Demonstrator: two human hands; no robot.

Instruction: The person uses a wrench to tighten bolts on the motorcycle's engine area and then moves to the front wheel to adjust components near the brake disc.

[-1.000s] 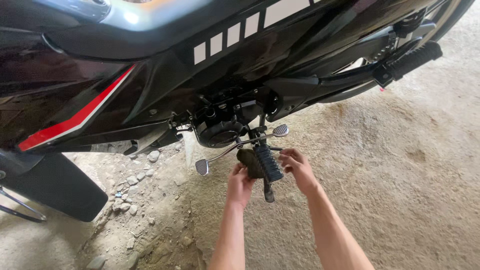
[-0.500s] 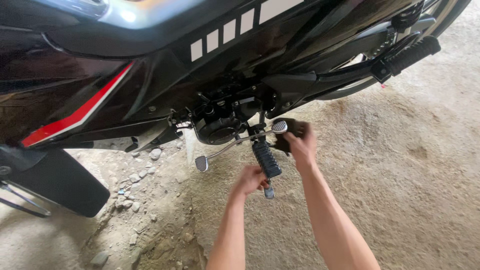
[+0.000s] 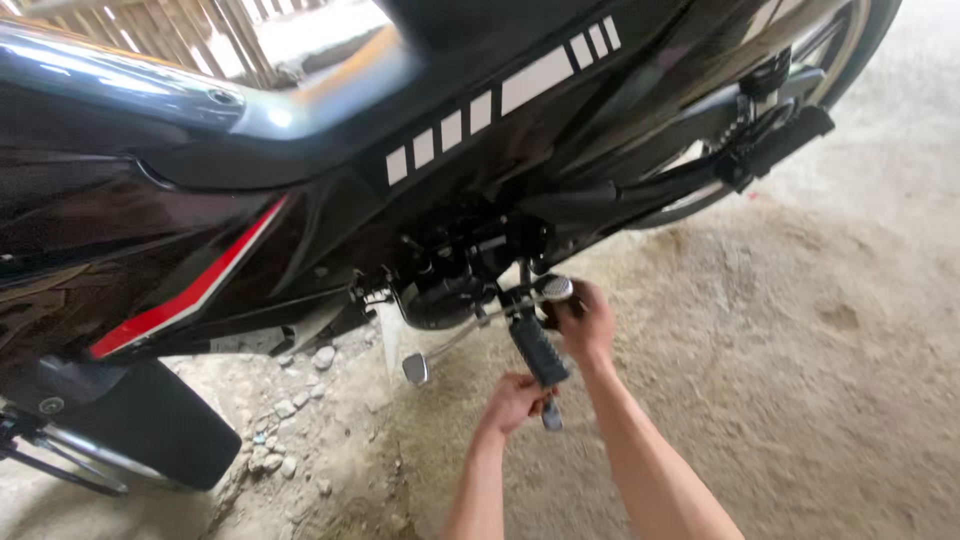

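My left hand (image 3: 515, 400) grips the footpeg (image 3: 538, 350) at frame centre; my right hand (image 3: 583, 322) curls around the pedal (image 3: 553, 289) just above.

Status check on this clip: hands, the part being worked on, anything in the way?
Left hand gripping the lower end of the footrest. Right hand closed on the rear end of the shift pedal. Nothing blocking; loose stones off to the left.

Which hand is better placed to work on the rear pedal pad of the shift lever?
The right hand: it already touches the rear pedal pad. The left hand is lower, at the footpeg.
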